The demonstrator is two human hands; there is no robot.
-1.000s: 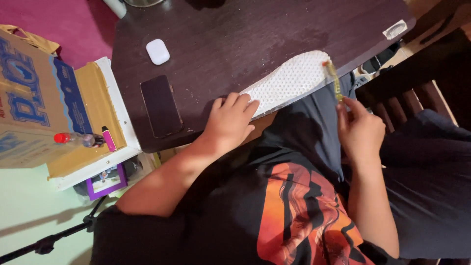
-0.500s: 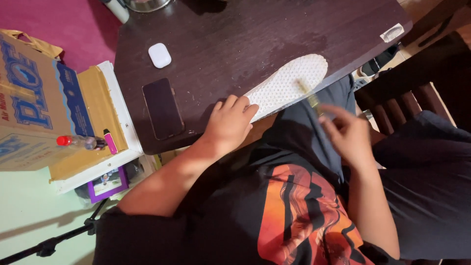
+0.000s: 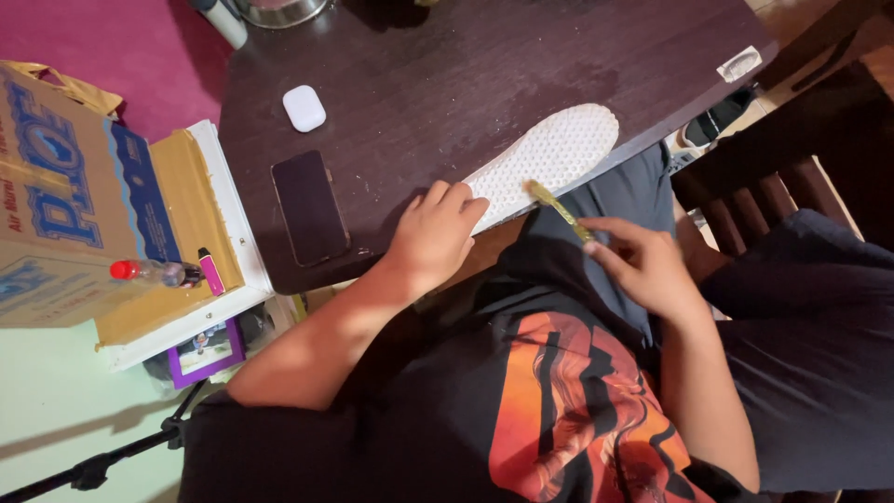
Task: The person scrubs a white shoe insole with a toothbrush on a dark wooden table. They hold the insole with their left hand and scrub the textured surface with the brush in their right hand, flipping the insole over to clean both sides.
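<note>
Fingers of my left hand [image 3: 436, 235] press flat on the white insole's [image 3: 549, 158] near end, gripping nothing; my right hand [image 3: 647, 265] pinches a thin yellowish brush [image 3: 561, 210]. Its tip touches the insole's right edge.

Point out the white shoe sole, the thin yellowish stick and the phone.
white shoe sole [image 3: 549, 158]: head view, middle of its dotted surface.
thin yellowish stick [image 3: 557, 207]: head view, mid-shaft, above the right hand's fingers.
phone [image 3: 309, 207]: head view, centre of its dark screen.

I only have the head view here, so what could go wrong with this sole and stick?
The white sole overhangs the dark table edge, pinned only by the left hand; it might slip off. The yellowish stick in the right hand could smear onto the dark phone or clothing.
</note>
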